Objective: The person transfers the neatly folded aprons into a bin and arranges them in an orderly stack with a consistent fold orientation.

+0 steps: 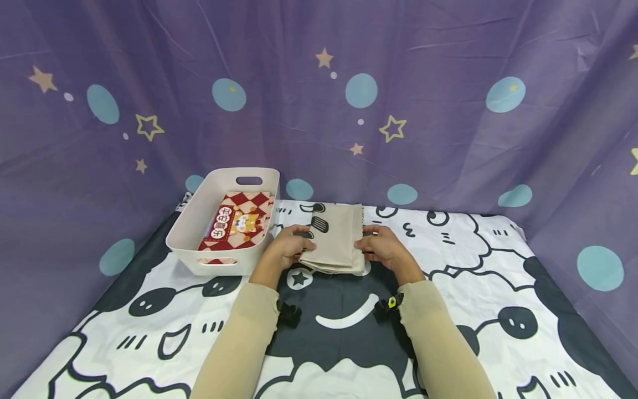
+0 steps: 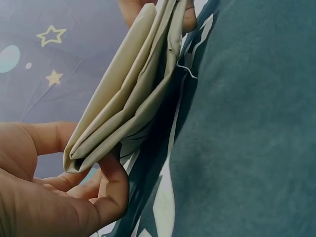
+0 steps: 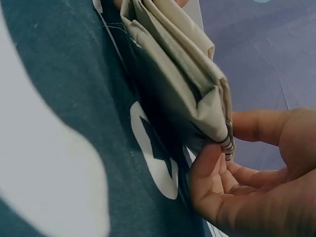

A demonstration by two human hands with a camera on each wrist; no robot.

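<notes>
A folded beige cloth (image 1: 336, 238) with dark printed shapes, one like a slotted spatula, is held between both hands above the bed-like printed sheet. My left hand (image 1: 288, 247) pinches its left edge, thumb on top and fingers beneath. On the opposite edge my right hand (image 1: 386, 249) pinches it the same way. Several stacked layers of the cloth (image 2: 121, 94) show side-on in the left wrist view. In the right wrist view the folds of the cloth (image 3: 180, 64) look thicker, with a loose thread hanging near the far end.
Left of the cloth stands a white plastic basket (image 1: 186, 230) with cut-out handles. Inside lies a red-and-cream checked packet (image 1: 244, 219) with a cartoon animal. The sheet (image 1: 448, 244) carries black-and-white cartoon faces. Behind hangs a purple curtain (image 1: 299, 138) with stars and blue dots.
</notes>
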